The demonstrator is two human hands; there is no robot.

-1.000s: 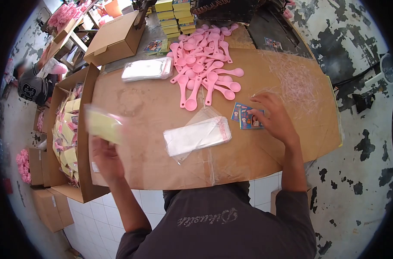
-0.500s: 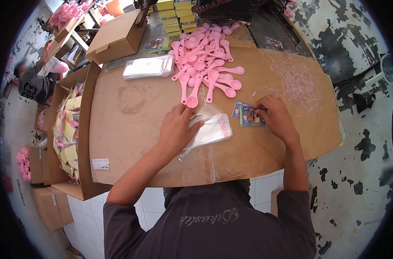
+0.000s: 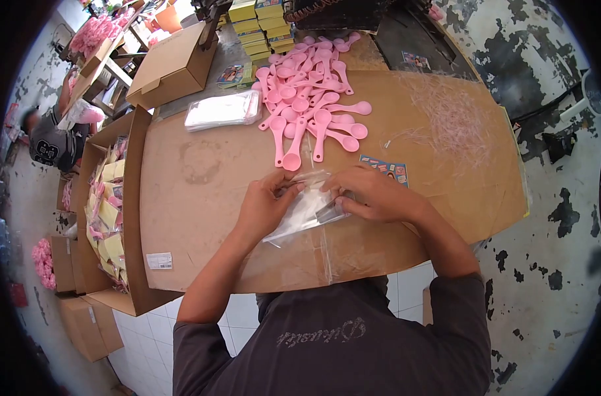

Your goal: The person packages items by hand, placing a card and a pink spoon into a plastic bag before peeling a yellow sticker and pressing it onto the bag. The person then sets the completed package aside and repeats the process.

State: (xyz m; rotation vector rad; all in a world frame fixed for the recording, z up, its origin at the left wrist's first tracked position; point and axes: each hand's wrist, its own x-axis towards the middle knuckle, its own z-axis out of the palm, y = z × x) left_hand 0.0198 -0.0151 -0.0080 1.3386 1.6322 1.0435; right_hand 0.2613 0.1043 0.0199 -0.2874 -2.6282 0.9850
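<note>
Clear plastic bags (image 3: 300, 214) lie flat in front of me, between my two hands. My left hand (image 3: 269, 203) is closed on the upper left edge of a bag, thumb and fingers pinched together. Reaching in from the right, my right hand (image 3: 373, 193) is closed on a small printed card (image 3: 328, 212), held over the bag's right side and mostly hidden by fingers and film. Blue printed cards (image 3: 398, 173) lie on the cardboard just behind my right hand. Beyond my hands is a heap of pink measuring spoons (image 3: 292, 160).
A stack of clear bags (image 3: 222, 111) lies left of the spoons. An open carton (image 3: 144, 198) of packed goods stands at the left edge, a closed box (image 3: 168, 69) behind it. Yellow card stacks (image 3: 254, 30) stand at the back; shredded strands (image 3: 455, 122) lie right. A person (image 3: 53, 132) sits far left.
My right hand has moved left from the printed cards to the bag, bringing a card with it. My left hand now pinches the bag's edge instead of resting over it.
</note>
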